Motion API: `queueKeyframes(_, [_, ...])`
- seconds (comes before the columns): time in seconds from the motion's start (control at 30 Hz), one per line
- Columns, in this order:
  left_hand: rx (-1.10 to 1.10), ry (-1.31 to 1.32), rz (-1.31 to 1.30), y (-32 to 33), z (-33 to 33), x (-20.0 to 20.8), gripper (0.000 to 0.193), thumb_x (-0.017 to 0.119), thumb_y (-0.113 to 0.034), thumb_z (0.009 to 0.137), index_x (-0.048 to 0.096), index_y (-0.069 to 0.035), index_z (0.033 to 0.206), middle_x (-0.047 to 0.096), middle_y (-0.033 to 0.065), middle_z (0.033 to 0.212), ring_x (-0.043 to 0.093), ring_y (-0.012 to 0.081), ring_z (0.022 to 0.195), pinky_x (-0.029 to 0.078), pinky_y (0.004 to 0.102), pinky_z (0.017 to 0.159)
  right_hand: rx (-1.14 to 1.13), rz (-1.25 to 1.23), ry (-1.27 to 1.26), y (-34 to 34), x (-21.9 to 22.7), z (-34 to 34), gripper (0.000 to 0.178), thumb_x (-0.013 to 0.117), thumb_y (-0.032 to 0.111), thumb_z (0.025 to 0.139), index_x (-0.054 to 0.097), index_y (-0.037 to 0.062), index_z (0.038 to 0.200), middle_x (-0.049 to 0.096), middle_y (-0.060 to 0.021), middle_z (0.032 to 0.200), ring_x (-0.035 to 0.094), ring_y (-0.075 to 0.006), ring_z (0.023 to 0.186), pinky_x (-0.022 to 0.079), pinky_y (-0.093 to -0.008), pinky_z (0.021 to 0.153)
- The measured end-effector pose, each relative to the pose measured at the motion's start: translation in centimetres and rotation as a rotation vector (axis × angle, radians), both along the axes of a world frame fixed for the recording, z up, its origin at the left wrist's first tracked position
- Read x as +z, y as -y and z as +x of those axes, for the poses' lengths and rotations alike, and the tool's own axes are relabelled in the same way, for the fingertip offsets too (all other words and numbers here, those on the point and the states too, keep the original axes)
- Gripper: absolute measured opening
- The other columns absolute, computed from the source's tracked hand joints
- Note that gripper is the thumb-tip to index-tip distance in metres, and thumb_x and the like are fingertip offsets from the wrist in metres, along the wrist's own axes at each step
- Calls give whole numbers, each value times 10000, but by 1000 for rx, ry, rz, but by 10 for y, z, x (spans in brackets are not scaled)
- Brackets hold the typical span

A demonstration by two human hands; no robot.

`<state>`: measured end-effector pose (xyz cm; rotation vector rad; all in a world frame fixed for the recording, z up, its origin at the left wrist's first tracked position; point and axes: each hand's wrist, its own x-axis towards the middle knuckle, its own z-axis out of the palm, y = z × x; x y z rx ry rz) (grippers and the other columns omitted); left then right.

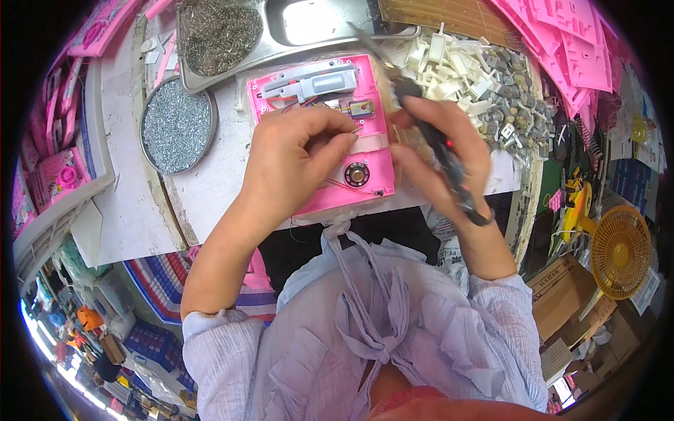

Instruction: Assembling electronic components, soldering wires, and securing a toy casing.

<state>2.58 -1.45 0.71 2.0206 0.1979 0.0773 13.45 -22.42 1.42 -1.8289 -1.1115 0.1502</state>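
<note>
A white bench (210,182) fills the upper middle of a cluttered workshop. On it, at 11 o'clock, are two screw trays (177,126); at 1 o'clock a heap of white and grey parts (484,84). One pink housing (365,151) lies centre, long axis 12 to 6. The left hand (295,158) pinches wires on it. The right hand (439,151) grips one dark screwdriver (439,144), tip toward 11.

Left hand (298,158) steadies a pink toy housing (365,179); right hand (439,151) grips a dark electric screwdriver (449,165)
</note>
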Motion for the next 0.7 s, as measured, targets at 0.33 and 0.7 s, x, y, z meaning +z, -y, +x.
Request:
queueKeyframes(0.33, [30, 119, -91, 4, 3, -10, 96, 751, -31, 845, 717, -14, 934, 652, 76, 759, 599, 169, 594, 467, 305, 560, -91, 175, 67, -33, -17, -7, 524, 772, -74, 734, 681, 48, 1235, 674, -96, 931, 648, -223, 784, 533, -332, 707])
queueKeyframes(0.7, [-244, 155, 253, -5, -5, 2, 189, 745, 27, 741, 666, -25, 904, 597, 101, 1094, 652, 275, 933, 534, 352, 783, 103, 66, -380, 55, 12, 7, 221, 733, 90, 808, 706, -20, 998, 674, -95, 798, 555, -126, 614, 423, -281, 569])
